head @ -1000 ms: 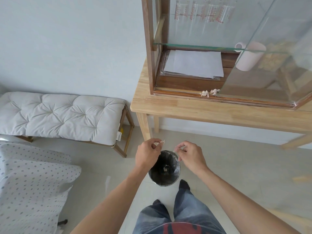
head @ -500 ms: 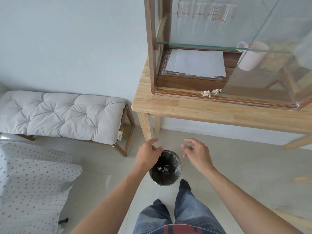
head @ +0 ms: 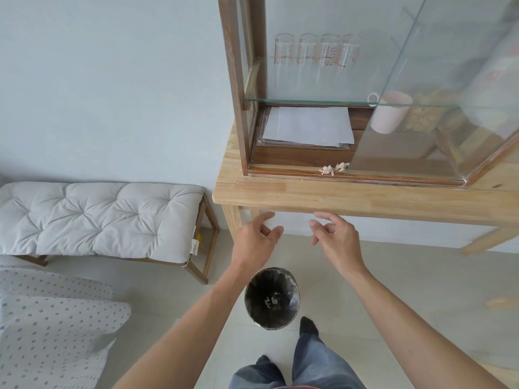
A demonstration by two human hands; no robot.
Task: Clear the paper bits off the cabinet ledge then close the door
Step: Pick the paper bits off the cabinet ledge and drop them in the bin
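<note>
Both hands empty, fingers loose: left hand point(head: 257, 238), right hand point(head: 338, 238) above the bin point(head: 271, 298). Paper bits point(head: 334, 169) sit on the cabinet ledge point(head: 280, 173), glass door point(head: 449, 88) open.

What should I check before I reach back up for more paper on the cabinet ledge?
1. Left hand empty, fingers loosely open: ok.
2. Right hand empty, fingers loosely open: ok.
3. Paper bits within sight on the cabinet ledge: ok, two crumpled bits lie side by side near the edge of the glass door.
4. Ledge cleared: not ok, those bits remain.
5. Door closed: not ok, it is open, leaving the left part of the cabinet uncovered.
6. Bin below the hands ready for drops: ok, it stands open on the floor with scraps inside.
</note>
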